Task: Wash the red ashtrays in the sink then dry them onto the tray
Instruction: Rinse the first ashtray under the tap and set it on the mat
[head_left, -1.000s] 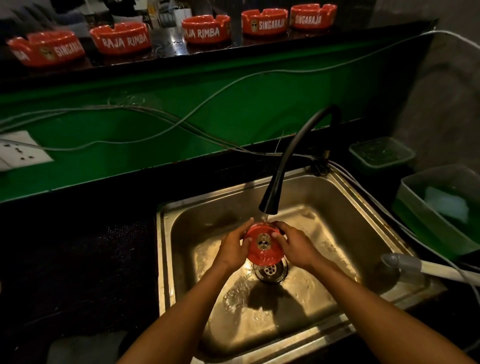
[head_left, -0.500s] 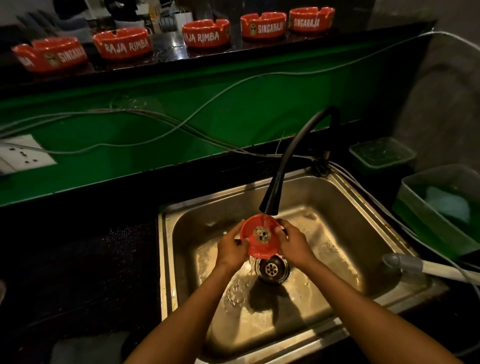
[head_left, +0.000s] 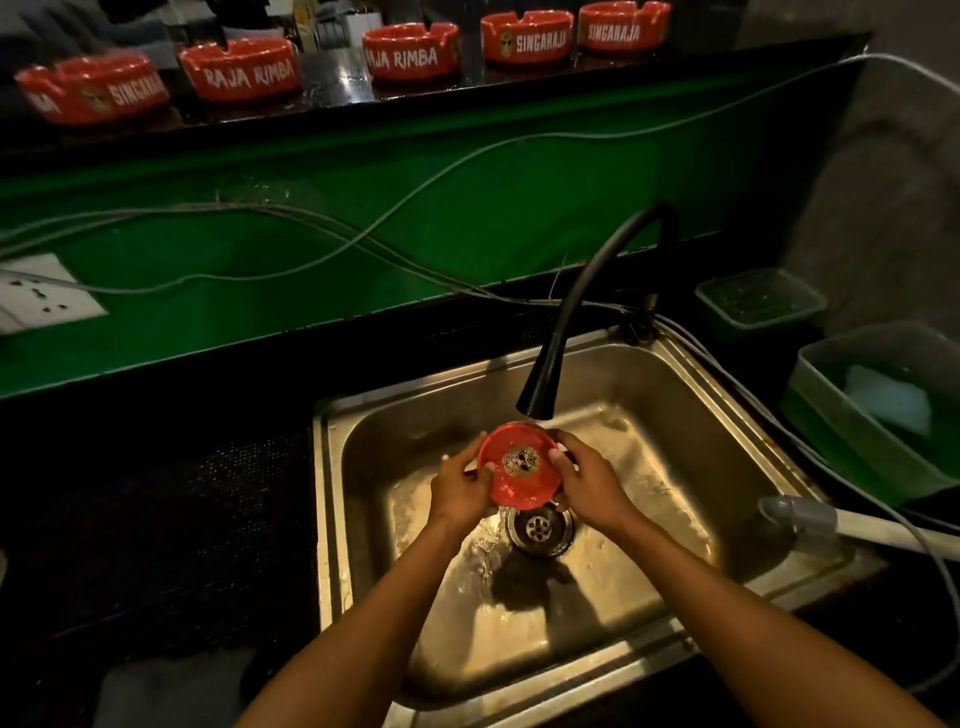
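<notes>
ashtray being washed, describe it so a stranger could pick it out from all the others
Start at the steel sink with its curved black tap. Just under the spout, above the drain, the left hand and right hand hold one red ashtray. It is the only one off the top shelf, showing a round emblem rather than lettering.

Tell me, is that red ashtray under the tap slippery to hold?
Probably, yes. The red ashtray looks glossy and wet, with water running off it toward the drain. That may be why the left hand and the right hand grip it from opposite sides. It keeps a firm round shape, so it seems stiff and might chip if dropped in the steel sink.
</notes>
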